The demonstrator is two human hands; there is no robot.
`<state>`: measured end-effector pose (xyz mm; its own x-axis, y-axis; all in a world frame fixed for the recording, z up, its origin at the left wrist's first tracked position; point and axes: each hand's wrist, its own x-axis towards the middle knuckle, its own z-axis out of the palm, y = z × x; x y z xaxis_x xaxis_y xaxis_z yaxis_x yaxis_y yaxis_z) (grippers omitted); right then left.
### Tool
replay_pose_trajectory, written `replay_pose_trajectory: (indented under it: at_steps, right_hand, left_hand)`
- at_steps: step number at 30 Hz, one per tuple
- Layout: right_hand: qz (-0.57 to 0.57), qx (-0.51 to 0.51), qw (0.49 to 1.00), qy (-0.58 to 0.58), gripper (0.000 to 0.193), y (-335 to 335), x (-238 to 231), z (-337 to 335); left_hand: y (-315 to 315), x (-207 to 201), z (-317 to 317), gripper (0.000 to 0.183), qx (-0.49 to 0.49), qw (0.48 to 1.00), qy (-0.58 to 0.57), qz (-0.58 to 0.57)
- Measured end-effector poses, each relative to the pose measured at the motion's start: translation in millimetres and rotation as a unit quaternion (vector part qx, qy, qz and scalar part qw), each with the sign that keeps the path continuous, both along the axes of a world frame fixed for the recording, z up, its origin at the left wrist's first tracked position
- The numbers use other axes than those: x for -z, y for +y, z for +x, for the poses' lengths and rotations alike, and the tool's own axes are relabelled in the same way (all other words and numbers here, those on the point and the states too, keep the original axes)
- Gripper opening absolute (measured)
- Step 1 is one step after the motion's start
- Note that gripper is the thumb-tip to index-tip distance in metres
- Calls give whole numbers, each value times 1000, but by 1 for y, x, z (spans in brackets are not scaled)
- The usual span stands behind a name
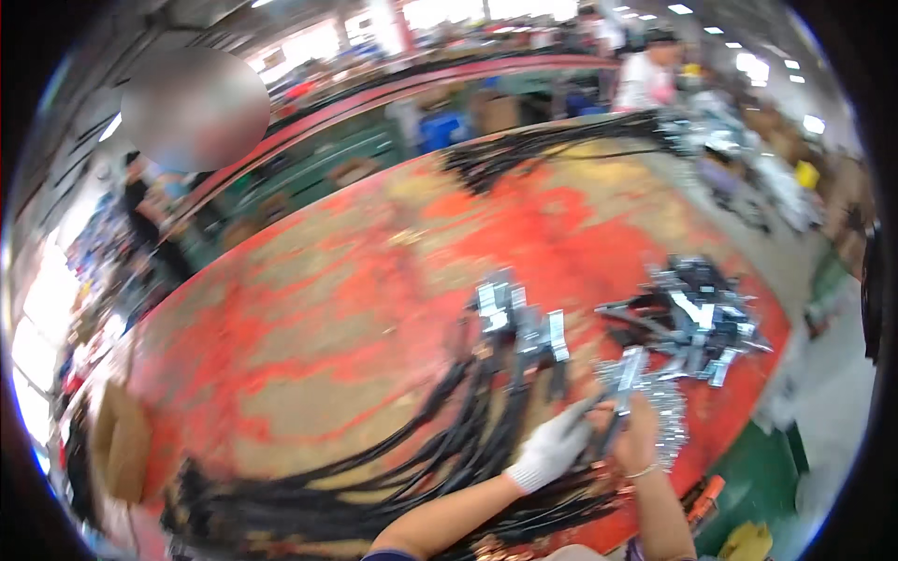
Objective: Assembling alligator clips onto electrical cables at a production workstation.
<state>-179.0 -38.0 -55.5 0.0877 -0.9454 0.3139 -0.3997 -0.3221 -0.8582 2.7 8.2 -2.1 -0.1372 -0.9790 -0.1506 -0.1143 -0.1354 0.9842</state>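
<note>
Head view: black cable between both hands' fingers.

Worn red-painted worktable with bare patches, green bench frames behind, cardboard box at left edge, bright ceiling light panels, daylight from windows beyond, grey floor at right

Shiny metal clips, worn painted table.
</note>
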Motion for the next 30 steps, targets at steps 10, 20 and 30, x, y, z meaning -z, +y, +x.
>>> replay_pose_trajectory:
  at_steps: [10, 20, 30]
  right_hand:
    - [-164, -37, 972, 166, 22, 1, -73, 12]
    - [22, -35, 998, 41, 21, 4, -48, -6]
    - [243, -69, 912, -323, 28, 7, -48, -5]
  left_hand:
    - [-5, 23, -9, 41, -9, 997, 74, 26]
    - [-3, 28, -4, 41, 30, 959, 221, 172]
    - [-2, 0, -5, 39, 35, 981, 174, 78]
